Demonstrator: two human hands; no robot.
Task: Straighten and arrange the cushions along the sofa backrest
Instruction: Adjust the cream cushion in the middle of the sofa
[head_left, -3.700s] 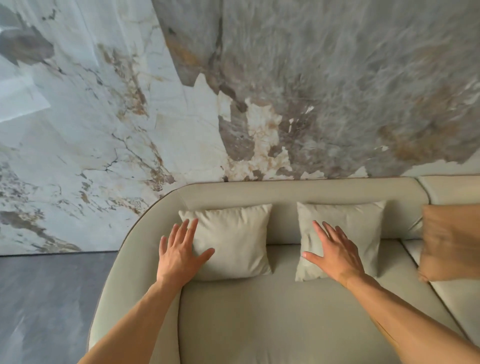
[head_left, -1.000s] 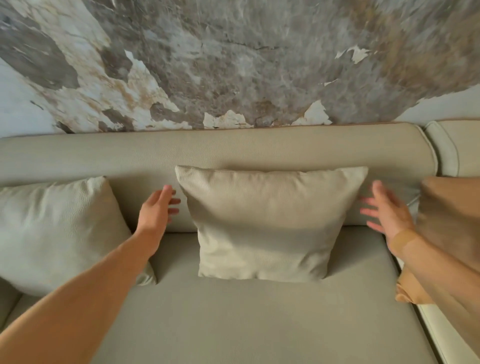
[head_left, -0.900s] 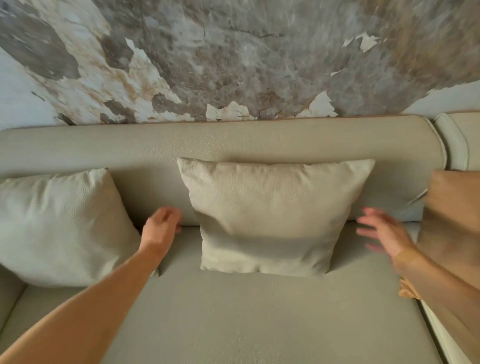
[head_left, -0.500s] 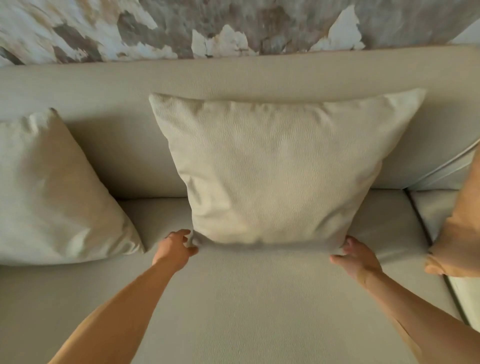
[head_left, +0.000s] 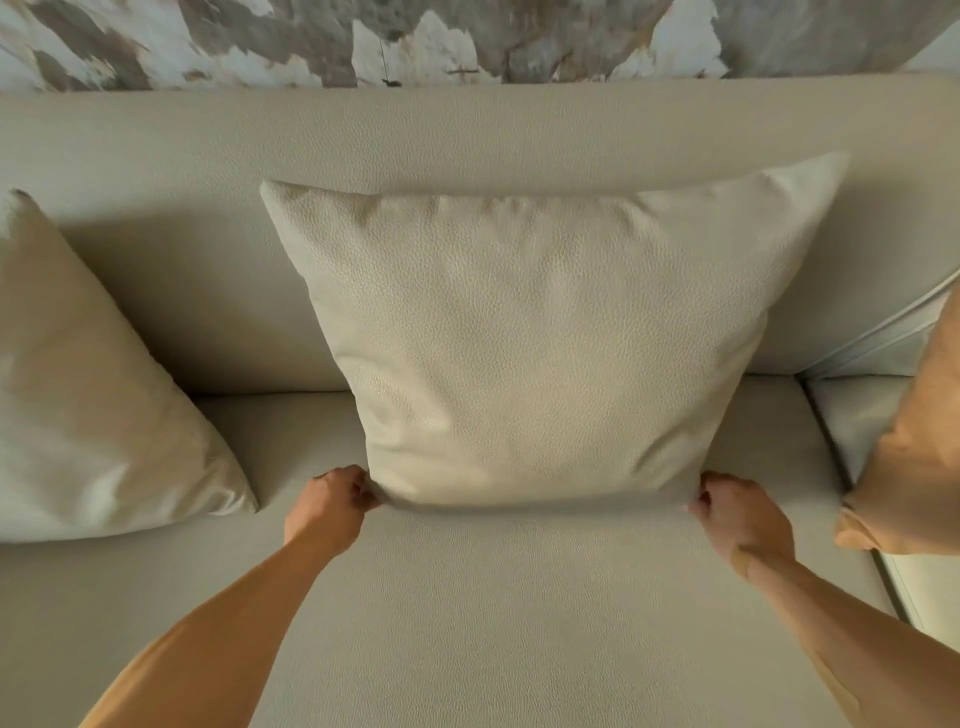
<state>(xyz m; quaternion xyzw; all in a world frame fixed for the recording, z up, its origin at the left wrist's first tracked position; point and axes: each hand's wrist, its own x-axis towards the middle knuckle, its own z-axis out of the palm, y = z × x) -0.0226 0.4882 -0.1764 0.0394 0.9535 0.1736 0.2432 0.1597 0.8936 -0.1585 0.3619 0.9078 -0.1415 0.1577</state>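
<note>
A square beige cushion (head_left: 535, 343) stands in the middle of the view, leaning against the sofa backrest (head_left: 467, 135). My left hand (head_left: 332, 501) pinches its lower left corner, and my right hand (head_left: 737, 512) pinches its lower right corner. Both hands rest low on the seat (head_left: 519, 613). A second beige cushion (head_left: 88, 384) leans at the far left, apart from the middle one. At the right edge stands an orange-tan cushion (head_left: 909, 457), partly cut off by the frame.
A marbled grey and white wall (head_left: 467, 36) rises behind the backrest. A seam (head_left: 826, 431) divides this seat from the adjoining seat section on the right, where the orange-tan cushion stands.
My hands dropped from beside the middle cushion to its bottom corners and closed on them. The view has moved closer to the cushion.
</note>
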